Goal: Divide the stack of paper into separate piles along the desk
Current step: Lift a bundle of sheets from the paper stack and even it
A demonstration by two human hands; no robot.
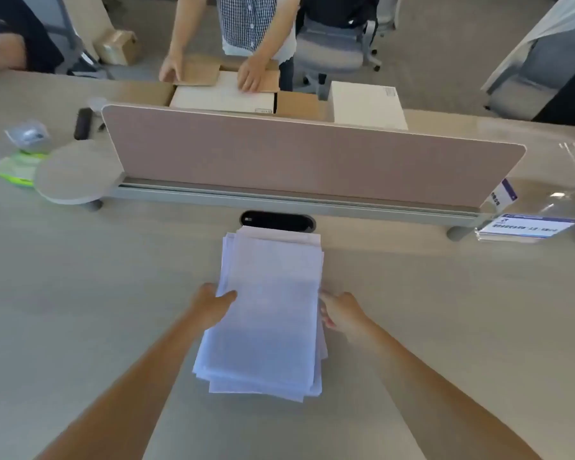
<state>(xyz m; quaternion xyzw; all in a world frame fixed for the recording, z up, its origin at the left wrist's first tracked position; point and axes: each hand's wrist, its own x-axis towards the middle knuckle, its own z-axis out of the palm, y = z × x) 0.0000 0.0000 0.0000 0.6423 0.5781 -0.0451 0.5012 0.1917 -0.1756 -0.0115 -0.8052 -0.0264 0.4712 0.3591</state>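
Now, paper stack (269, 310): white sheets, loosely squared, with edges fanned at the near and far ends; it sits lengthwise at mid-bench, between the two forearms.
Far end of stack: just short of a black oval cable port (277, 221) set in the bench (80, 293); it may overlap the port's rim.
Near end of stack: corners staggered, shadow beneath; cannot tell whether it lies flat or is raised.
Left grip (213, 305): at the stack's left edge, clasping the paper, thumb laid over the top sheet and fingers hidden beneath.
Right grip (341, 310): at the stack's right edge with fingertips touching the side of the sheets; cannot tell whether it pinches them or only touches.
Divider screen (312, 161): pink panel on a grey rail, upright across the bench beyond the port.
Left of the screen: a round grey shelf (73, 174), with a green-and-white packet (14, 167) beside it.
Right of the screen: a clear sign holder (525, 227) with a blue-edged card.
Beyond the screen: a person in a checked shirt, both hands on the flaps of a cardboard box (200, 74); a white box (367, 104) to one side; an office chair (332, 51) behind.
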